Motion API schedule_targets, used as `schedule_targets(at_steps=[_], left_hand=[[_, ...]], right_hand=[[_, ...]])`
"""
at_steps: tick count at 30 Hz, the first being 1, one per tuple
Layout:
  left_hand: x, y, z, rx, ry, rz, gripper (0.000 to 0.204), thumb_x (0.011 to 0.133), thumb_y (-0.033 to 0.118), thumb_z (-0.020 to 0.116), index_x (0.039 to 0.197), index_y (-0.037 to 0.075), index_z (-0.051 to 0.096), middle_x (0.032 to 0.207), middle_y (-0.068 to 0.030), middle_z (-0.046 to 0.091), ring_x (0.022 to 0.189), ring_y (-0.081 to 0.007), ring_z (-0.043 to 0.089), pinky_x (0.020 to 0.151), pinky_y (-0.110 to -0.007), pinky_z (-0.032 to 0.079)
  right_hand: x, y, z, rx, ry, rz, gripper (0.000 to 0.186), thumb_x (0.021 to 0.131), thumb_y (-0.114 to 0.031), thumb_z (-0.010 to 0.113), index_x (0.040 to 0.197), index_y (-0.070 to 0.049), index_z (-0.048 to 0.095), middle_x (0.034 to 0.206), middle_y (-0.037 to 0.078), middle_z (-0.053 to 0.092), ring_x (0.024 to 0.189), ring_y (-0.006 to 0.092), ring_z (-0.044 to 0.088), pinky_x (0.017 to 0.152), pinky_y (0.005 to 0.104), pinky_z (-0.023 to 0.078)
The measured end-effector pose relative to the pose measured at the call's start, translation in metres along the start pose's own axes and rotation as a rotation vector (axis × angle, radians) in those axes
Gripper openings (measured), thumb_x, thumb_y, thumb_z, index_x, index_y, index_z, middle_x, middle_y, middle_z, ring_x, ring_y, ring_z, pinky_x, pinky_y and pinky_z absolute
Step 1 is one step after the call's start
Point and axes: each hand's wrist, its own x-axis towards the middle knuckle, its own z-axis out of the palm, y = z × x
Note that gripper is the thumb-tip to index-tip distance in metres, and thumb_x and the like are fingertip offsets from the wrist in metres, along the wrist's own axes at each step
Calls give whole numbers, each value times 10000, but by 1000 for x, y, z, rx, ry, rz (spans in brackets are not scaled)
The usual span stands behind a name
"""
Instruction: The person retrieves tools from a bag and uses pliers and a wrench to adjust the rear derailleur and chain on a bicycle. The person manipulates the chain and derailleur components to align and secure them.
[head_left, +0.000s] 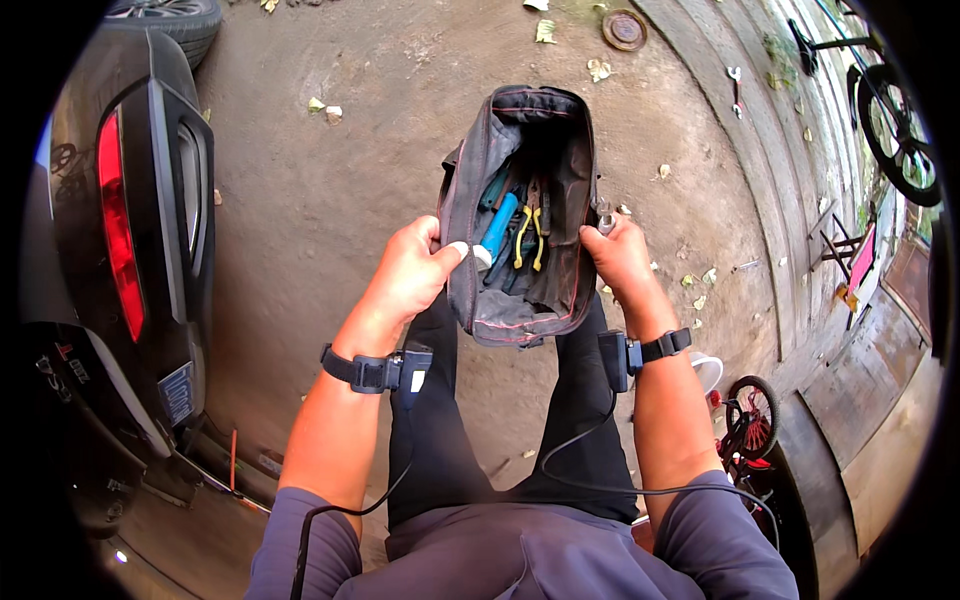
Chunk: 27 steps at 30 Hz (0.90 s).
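While fingers (452,256) hold the bag (467,195) by its side edges, ground (330,180) spreads around.

A black bag (468,200) with red piping gapes upward, its long sides running away from the person; inside, a blue tool (500,222) slants toward its left edge, beside yellow-handled pliers (539,240).

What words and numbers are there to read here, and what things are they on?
Blue number plate on the black car: pale characters, small and slanted; I won't copy them out.
Silver and red lettering on the car's back: tilted and small; I won't copy it either.
White label on the left wrist's black box: too small to read anything.
Tool bag: no writing that I can make out.
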Motion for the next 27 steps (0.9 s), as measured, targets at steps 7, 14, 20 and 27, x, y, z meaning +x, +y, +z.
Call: schedule_targets(at_steps=[7,14,20,27], left_hand=[[-26,34,28,54,-40,-1,136,924,63,677,1018,-30,648,880,-28,670,733,-77,587,648,-265,491],[-52,66,59,71,-97,18,129,929,58,673,1018,-31,641,882,-31,669,746,-77,595,653,-264,501],[-72,82,80,121,-126,44,97,944,83,673,999,26,617,836,-6,629,670,-77,572,576,-249,471],[-91,100,108,151,-200,80,76,943,78,675,960,39,611,784,5,623,643,-61,557,559,-238,446]], right_hand=[[-36,-16,-32,145,18,-27,140,908,-54,628,1024,17,663,912,-5,697,777,82,615,743,270,515],[-62,-2,-73,91,54,-71,198,884,-81,630,1059,5,665,869,-36,662,747,60,555,703,269,496],[-103,-13,-89,186,94,-121,202,896,-85,621,1073,3,665,913,-27,671,794,68,567,740,269,496],[-156,-25,-112,251,187,-149,143,910,-82,619,1026,-7,656,899,-42,633,819,66,542,754,276,474]])
